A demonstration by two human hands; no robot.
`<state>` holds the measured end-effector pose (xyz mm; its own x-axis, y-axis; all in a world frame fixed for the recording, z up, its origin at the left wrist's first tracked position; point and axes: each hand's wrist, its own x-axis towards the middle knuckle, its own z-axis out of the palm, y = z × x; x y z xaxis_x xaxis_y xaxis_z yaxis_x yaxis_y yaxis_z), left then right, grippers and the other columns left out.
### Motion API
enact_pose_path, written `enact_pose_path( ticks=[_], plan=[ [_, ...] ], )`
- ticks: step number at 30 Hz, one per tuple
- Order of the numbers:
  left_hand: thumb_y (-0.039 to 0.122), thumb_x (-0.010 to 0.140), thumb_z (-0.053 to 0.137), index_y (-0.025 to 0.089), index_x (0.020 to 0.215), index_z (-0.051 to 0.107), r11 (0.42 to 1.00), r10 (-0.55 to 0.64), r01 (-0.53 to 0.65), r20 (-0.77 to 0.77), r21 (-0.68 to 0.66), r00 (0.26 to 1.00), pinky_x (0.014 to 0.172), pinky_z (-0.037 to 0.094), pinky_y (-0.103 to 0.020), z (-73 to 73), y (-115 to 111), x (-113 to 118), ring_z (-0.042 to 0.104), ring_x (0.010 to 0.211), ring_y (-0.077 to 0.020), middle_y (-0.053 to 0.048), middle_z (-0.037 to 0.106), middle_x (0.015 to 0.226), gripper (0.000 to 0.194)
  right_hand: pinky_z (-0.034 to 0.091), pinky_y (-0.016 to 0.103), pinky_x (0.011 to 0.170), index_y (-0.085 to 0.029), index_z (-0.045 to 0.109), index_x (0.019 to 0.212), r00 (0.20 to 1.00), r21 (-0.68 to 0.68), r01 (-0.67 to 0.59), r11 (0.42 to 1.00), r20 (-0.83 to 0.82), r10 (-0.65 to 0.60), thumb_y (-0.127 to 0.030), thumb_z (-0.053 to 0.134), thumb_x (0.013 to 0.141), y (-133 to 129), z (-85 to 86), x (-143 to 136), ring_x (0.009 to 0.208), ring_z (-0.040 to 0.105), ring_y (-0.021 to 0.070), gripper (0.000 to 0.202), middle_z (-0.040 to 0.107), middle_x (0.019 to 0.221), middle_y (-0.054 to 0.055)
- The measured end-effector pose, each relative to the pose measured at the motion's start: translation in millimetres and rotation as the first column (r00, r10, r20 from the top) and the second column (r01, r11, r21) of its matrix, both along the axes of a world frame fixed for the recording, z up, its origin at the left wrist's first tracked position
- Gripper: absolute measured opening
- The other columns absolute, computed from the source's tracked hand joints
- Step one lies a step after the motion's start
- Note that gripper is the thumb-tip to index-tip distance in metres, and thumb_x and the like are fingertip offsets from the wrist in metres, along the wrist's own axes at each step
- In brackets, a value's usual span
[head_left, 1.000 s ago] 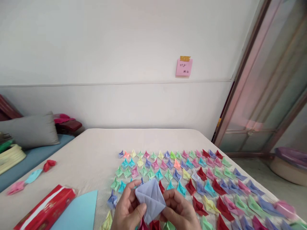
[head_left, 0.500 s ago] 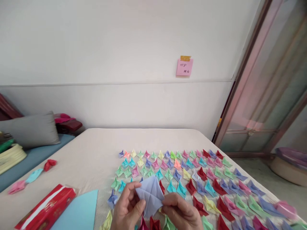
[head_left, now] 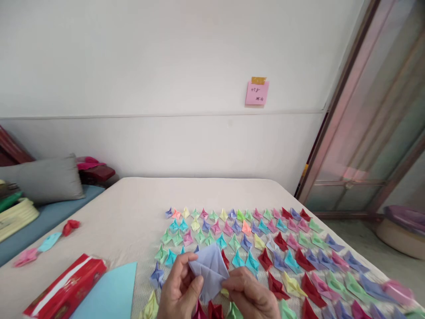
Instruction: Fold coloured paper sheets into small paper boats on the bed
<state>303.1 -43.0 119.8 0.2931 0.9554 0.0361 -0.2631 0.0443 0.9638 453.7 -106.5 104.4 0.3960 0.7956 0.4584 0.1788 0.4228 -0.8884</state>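
Between my two hands is a pale lavender sheet of origami paper (head_left: pixel 210 271), creased and partly folded, held up above the table. My left hand (head_left: pixel 182 283) grips its left side, thumb on the front face and fingers behind. At the lower right corner, my right hand (head_left: pixel 250 290) pinches the edge between thumb and fingertips. Below and behind the paper, rows of small folded paper boats (head_left: pixel 246 243) in many colours cover the right part of the tabletop. The hands hide some of the nearest boats.
At the left front lie a red tissue pack (head_left: pixel 68 285) and a light blue sheet (head_left: pixel 108 292). Further left are small pink, blue and red items (head_left: pixel 49 242). A grey cushion (head_left: pixel 49 180) rests beyond the table (head_left: pixel 139 199). A pink note (head_left: pixel 256 93) is taped to the wall.
The lower part of the lavender paper is folded a little differently, with a flap drawn in on the front. The view has shifted slightly; both hands keep their hold.
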Motion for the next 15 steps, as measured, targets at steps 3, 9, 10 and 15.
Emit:
enact_pose_path(
  ticks=[3, 9, 10, 15],
  plan=[
    [0.043, 0.072, 0.077, 0.022, 0.103, 0.062, 0.999, 0.037, -0.038, 0.02, 0.032, 0.999, 0.067, 0.046, -0.023, 2.6, 0.2, 0.4, 0.061, 0.072, -0.0161, 0.0, 0.072, 0.078, 0.04, 0.044, 0.027, 0.06, -0.029, 0.079, 0.071, 1.0, -0.019, 0.002, 1.0, 0.029, -0.002, -0.013, 0.06, 0.075, 1.4, 0.3, 0.2, 0.062, 0.059, 0.0175, 0.025, 0.065, 0.067, 0.002],
    [0.041, 0.076, 0.075, 0.022, 0.104, 0.058, 0.998, 0.043, -0.044, 0.01, 0.046, 0.999, 0.066, 0.047, -0.022, 5.3, 1.2, -1.3, 0.061, 0.07, -0.0146, 0.0, 0.074, 0.079, 0.038, 0.044, 0.026, 0.06, -0.026, 0.072, 0.071, 0.982, -0.103, -0.083, 0.991, -0.176, 0.064, -0.016, 0.064, 0.07, -1.5, 5.0, -4.4, 0.062, 0.059, 0.0163, 0.013, 0.066, 0.076, 0.0],
    [0.041, 0.076, 0.075, 0.022, 0.104, 0.058, 0.999, 0.031, -0.032, 0.019, 0.044, 0.999, 0.066, 0.047, -0.022, 5.2, 1.1, -1.3, 0.062, 0.071, -0.015, 0.0, 0.074, 0.08, 0.038, 0.045, 0.026, 0.06, -0.026, 0.07, 0.074, 0.966, -0.116, -0.109, 0.987, -0.247, 0.077, -0.018, 0.065, 0.069, -2.5, 6.3, -5.5, 0.065, 0.06, 0.0169, 0.01, 0.069, 0.084, 0.001],
    [0.04, 0.075, 0.075, 0.025, 0.11, 0.055, 0.998, -0.066, 0.065, 0.082, 0.018, 0.994, 0.074, 0.049, -0.028, 5.6, -1.1, 0.3, 0.068, 0.081, -0.0195, -0.004, 0.077, 0.096, 0.043, 0.044, 0.025, 0.064, -0.027, 0.071, 0.079, 0.95, -0.131, -0.12, 0.984, -0.304, 0.075, -0.032, 0.071, 0.072, -1.3, 6.9, -8.2, 0.073, 0.06, 0.018, 0.008, 0.067, 0.086, 0.001]
  ],
)
